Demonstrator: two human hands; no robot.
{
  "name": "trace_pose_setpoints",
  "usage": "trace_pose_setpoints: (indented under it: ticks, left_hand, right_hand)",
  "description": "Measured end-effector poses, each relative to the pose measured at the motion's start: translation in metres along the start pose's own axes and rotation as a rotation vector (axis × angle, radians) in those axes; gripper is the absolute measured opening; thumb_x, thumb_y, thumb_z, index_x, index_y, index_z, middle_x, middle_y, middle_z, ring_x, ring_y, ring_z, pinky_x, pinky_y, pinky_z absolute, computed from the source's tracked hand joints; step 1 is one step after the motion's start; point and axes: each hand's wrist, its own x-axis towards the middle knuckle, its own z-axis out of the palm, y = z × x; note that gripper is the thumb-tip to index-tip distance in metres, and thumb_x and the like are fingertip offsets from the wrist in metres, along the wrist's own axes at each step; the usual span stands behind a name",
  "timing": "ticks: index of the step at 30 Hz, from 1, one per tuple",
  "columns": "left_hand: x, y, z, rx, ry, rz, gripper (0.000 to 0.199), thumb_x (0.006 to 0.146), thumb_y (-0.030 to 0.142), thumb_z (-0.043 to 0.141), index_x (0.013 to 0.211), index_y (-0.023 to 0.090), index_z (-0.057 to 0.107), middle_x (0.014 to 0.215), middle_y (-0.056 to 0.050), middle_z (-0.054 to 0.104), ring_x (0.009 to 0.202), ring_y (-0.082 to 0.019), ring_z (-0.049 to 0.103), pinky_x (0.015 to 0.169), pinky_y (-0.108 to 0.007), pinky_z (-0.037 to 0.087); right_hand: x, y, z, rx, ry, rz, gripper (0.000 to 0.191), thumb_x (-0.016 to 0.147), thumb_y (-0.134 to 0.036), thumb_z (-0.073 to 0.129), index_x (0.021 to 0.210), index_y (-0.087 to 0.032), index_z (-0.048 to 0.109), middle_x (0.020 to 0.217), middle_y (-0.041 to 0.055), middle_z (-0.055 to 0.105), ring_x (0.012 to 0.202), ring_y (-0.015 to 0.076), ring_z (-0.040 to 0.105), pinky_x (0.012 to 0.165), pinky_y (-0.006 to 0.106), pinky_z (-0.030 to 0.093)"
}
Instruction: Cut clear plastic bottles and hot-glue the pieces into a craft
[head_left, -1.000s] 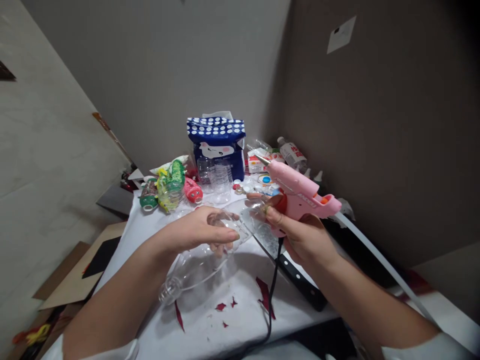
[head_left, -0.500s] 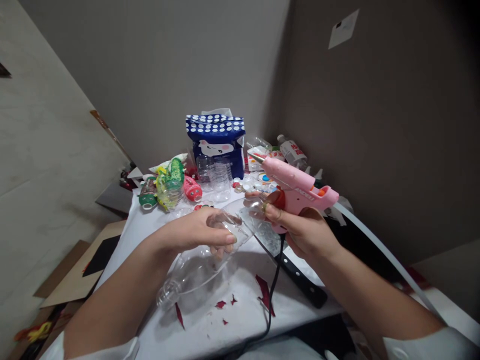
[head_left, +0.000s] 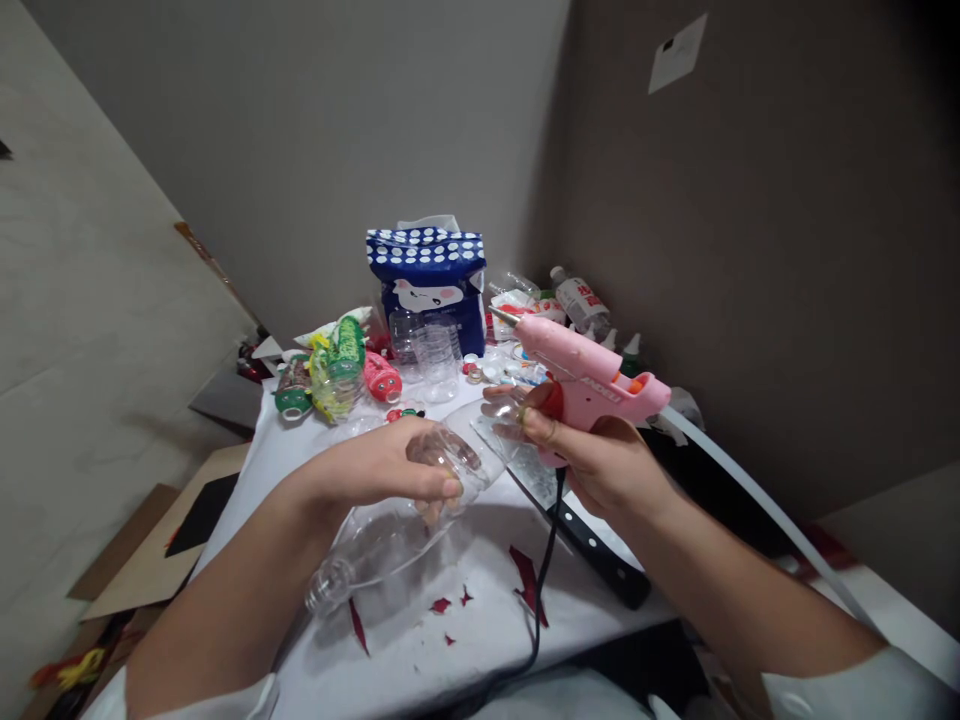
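My left hand (head_left: 394, 462) is closed round a clear plastic bottle piece (head_left: 471, 455), thumb on the near side and fingers behind. In my right hand (head_left: 607, 460) is a pink hot glue gun (head_left: 574, 352), its metal nozzle pointing up and left, a dark cord hanging from the grip. Fingertips of that hand also touch the far end of the clear plastic. A clear bottle part with a threaded neck (head_left: 330, 585) lies below my left hand; whether it joins the held piece I cannot tell.
Under the glue gun lies a knife with a black handle (head_left: 600, 555). Red scraps (head_left: 529, 585) are scattered on the white tablecloth (head_left: 420, 670). Painted bottles (head_left: 347, 348), clear plastic cups (head_left: 436, 355) and a blue bag (head_left: 431, 285) stand behind. A labelled bottle (head_left: 579, 298) leans back right.
The clear plastic piece has turned slightly between my hands, and its side now shows more. Both hands keep their holds. The whole view has shifted a little.
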Motion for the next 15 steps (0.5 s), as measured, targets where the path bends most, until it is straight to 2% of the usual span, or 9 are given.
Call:
trace_pose_setpoints:
  ticks: [3,5,8,12,15]
  left_hand:
    - [-0.0005,0.0025,0.0001,0.017,0.002,-0.016,0.039,0.074,0.052,0.067,0.075,0.013,0.063,0.079,-0.008,0.065,0.066,-0.017,0.06,0.061,-0.026,0.047]
    - [-0.0007,0.0036,0.0004,-0.003,0.007,-0.028,0.038,0.072,0.05,0.068,0.083,0.013,0.064,0.081,-0.008,0.066,0.068,-0.018,0.061,0.061,-0.027,0.048]
    - [-0.0002,0.0025,0.0018,-0.078,0.046,-0.064,0.041,0.074,0.047,0.067,0.098,0.014,0.064,0.083,-0.008,0.068,0.069,-0.019,0.063,0.062,-0.028,0.05]
    - [0.0011,-0.0005,0.0056,-0.202,0.119,-0.139,0.051,0.083,0.061,0.053,0.098,0.013,0.064,0.079,-0.011,0.068,0.063,-0.019,0.063,0.059,-0.03,0.05]
    - [0.0005,0.0012,0.0073,-0.258,0.141,-0.172,0.063,0.076,0.07,0.057,0.099,0.011,0.064,0.075,-0.011,0.068,0.059,-0.02,0.062,0.056,-0.03,0.049]
  right_hand:
    - [0.0018,-0.0019,0.0009,0.015,-0.001,0.0,0.019,0.07,-0.033,0.082,0.071,-0.021,0.068,0.081,0.0017,0.07,0.089,0.0205,0.067,0.084,0.038,0.055]
    - [0.0033,-0.0039,0.0011,0.032,-0.002,0.002,0.02,0.067,-0.032,0.084,0.068,-0.021,0.067,0.073,-0.0006,0.066,0.079,0.0173,0.065,0.079,0.036,0.057]
    - [0.0052,-0.0053,0.0001,0.045,0.005,0.008,0.022,0.065,-0.032,0.085,0.068,-0.02,0.067,0.071,-0.0014,0.063,0.075,0.0155,0.064,0.077,0.035,0.059]
    - [0.0064,-0.0036,-0.0011,0.029,0.04,0.019,0.02,0.068,-0.032,0.084,0.072,-0.02,0.068,0.073,-0.0016,0.063,0.072,0.0133,0.062,0.076,0.032,0.06]
    - [0.0075,-0.0036,0.0008,0.01,0.037,-0.004,0.02,0.07,-0.033,0.082,0.074,-0.021,0.068,0.079,-0.0002,0.065,0.076,0.0146,0.064,0.077,0.034,0.061]
